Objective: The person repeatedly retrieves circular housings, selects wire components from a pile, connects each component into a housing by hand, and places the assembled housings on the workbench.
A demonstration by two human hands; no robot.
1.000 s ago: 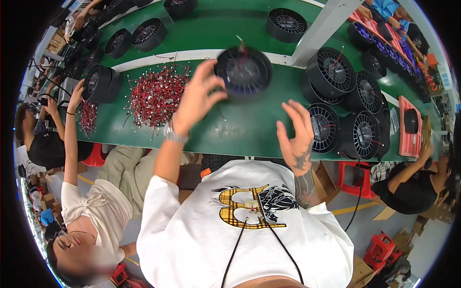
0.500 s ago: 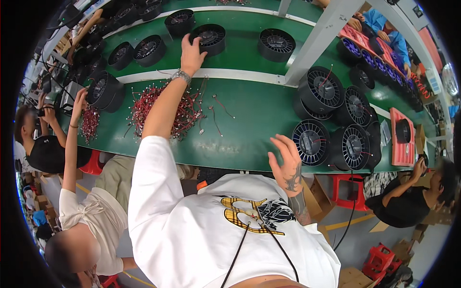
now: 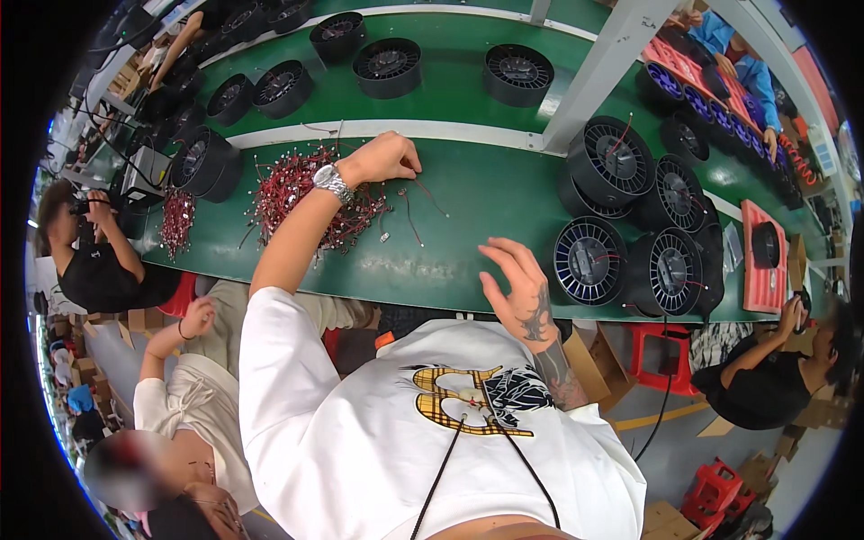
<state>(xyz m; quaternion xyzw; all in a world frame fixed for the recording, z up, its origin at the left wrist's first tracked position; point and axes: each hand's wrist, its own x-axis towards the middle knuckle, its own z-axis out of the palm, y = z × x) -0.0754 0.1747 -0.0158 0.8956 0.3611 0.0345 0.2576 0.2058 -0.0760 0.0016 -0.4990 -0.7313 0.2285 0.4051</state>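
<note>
1. The thin red wire point(image 3: 433, 199) lies on the green table point(image 3: 468, 216), right of the wire pile point(image 3: 297, 193); we judge it light, limp and easily tangled, best pinched near one end, sparing the tips.
2. Our left hand point(image 3: 385, 159) has thumb and fingers drawn together at its upper end; we cannot tell whether they grip it.
3. Our right hand point(image 3: 516, 292) is empty, fingers loosely spread, near a black drum point(image 3: 589, 261) holding a spoked disc.
4. Farther right, a pink tray point(image 3: 761, 295) holds a dark round part.
</note>
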